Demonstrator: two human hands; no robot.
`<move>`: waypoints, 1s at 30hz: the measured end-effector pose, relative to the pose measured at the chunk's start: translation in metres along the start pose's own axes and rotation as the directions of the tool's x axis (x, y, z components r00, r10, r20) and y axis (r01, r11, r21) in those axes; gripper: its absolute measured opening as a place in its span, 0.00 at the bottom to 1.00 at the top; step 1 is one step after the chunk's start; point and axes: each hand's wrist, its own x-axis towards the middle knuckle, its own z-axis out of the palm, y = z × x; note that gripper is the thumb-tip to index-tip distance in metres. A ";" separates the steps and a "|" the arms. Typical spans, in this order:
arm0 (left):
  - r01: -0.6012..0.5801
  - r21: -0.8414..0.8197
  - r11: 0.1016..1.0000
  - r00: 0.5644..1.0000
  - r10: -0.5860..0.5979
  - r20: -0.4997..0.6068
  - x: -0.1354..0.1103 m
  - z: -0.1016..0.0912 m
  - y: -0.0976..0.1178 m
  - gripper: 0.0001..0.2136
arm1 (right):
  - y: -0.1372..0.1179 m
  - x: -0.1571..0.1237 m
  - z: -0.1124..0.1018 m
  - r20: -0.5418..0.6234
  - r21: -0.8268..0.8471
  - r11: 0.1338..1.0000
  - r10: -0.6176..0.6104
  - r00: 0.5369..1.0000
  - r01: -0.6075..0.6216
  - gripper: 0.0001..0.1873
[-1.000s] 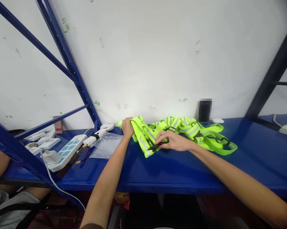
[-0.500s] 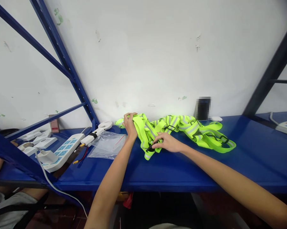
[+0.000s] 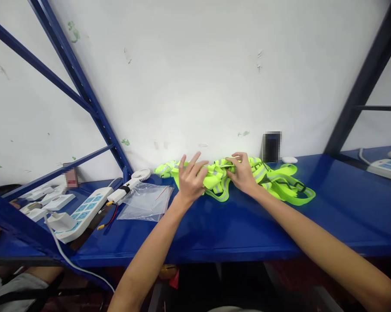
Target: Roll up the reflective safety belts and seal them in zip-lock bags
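Observation:
A neon-yellow reflective strap vest (image 3: 279,184) with grey bands and black buckles lies bunched on the blue shelf (image 3: 234,229) near the wall. My left hand (image 3: 190,180) rests on its left part, thumb under the fabric and fingers partly spread above it. My right hand (image 3: 242,173) has its fingers closed round a fold of the vest just to the right. The two hands are close together over the heap.
A clear plastic bag (image 3: 146,201) lies left of the vest. Beside it are a small white fan (image 3: 130,184), a white power strip (image 3: 83,212) with cable, and white adapters (image 3: 49,201). Blue frame bars cross at left. Another person's arm shows at the lower left.
My right hand let go of the black buckle and moved up and back onto the heap. My left hand shifted right, pushing the vest's left end toward the middle.

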 end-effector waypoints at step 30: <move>0.842 -0.389 -0.372 0.378 -0.107 0.920 -0.012 0.022 0.034 0.20 | -0.057 0.019 -0.022 0.130 0.472 0.881 -0.056 0.990 -0.012 0.24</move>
